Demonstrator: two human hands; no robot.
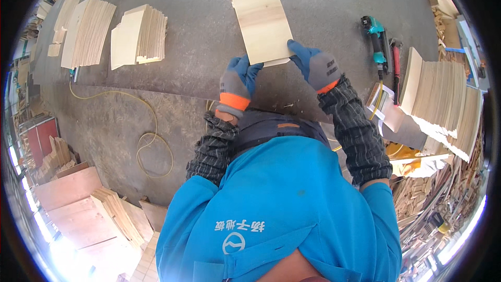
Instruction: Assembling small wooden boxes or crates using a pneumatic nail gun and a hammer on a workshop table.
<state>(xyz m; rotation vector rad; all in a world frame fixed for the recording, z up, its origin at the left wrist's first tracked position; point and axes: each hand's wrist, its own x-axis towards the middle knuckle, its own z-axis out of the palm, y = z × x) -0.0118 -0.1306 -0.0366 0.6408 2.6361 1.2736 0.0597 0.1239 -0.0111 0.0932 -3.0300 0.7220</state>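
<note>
A long pale wooden board (262,20) stretches away from me over the dark worktable, with edges of more thin boards showing beneath it at the far left side and near end. My left hand (240,79), in a grey and blue glove with an orange cuff, is closed on its near left corner. At the near right corner my right hand (314,65), gloved alike, pinches the board between thumb and fingers. Both thumbs lie near the top face, and the fingertips underneath are hidden.
Stacks of thin boards stand at the left (90,34), left of centre (140,35) and at the right (436,91). A teal nail gun (377,42) with a yellow hose lies beside a red-handled hammer (396,68). Another yellow hose (152,109) loops at the left.
</note>
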